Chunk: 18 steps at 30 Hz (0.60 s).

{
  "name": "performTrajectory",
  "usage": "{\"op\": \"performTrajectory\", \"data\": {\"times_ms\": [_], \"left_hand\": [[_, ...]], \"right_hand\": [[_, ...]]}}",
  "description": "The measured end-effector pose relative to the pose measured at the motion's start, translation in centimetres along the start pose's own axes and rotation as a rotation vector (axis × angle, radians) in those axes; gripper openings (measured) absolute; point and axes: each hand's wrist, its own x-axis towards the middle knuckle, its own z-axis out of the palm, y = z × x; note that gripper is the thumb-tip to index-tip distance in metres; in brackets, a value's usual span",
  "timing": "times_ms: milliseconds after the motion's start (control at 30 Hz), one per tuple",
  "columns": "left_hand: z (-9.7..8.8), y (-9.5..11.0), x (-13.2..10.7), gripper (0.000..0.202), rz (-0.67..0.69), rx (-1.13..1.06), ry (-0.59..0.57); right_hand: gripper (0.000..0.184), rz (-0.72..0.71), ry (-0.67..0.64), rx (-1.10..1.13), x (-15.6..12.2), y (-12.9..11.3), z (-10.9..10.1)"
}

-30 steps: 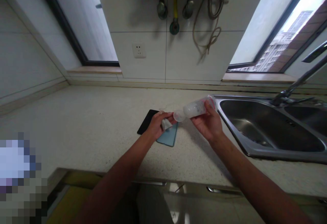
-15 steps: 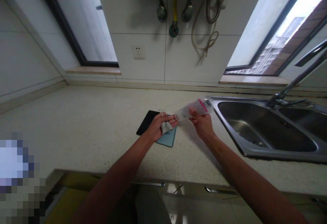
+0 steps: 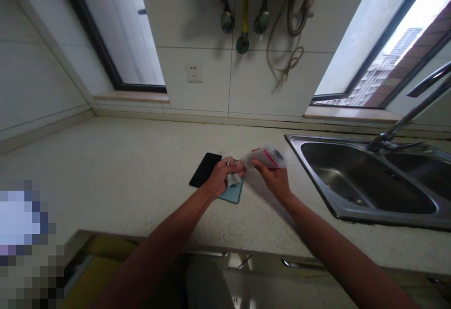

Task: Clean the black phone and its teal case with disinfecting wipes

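In the head view my left hand [image 3: 220, 177] is closed around a crumpled light grey cloth [image 3: 233, 179], above a flat black device [image 3: 205, 170] and a light blue flat panel [image 3: 230, 194] that lie side by side on the counter. My right hand [image 3: 276, 180] grips a clear plastic packet [image 3: 269, 157] with a pink stripe and small printing. Its left end reaches the fingertips of my left hand. Whether the packet is a soft bag or a bottle, I cannot tell. My fingers hide part of the blue panel and the cloth.
A pale speckled counter [image 3: 116, 177] runs along the tiled wall. To the right is a steel double sink [image 3: 313, 187] with a chrome faucet [image 3: 398, 128]. Hoses and a looped cord [image 3: 291, 62] hang above. A wall socket [image 3: 193, 73] and windows are behind; drawer handles [image 3: 303, 264] show below.
My right hand has turned the packet and brought it slightly left and lower, with its far end now facing more toward me. My left hand has shifted a little right, still holding the cloth.
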Motion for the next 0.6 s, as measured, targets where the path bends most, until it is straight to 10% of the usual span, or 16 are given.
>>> {"op": "performTrajectory", "data": {"times_ms": [333,600], "left_hand": [[0.2,-0.1,0.1,0.033,0.047,-0.048,-0.042],[-0.5,0.9,0.4,0.035,0.159,0.070,0.070]], "right_hand": [[0.044,-0.047,-0.082,0.019,-0.3,0.3,0.1],[0.043,0.116,0.272,-0.223,3.1,1.7,-3.9]]}}
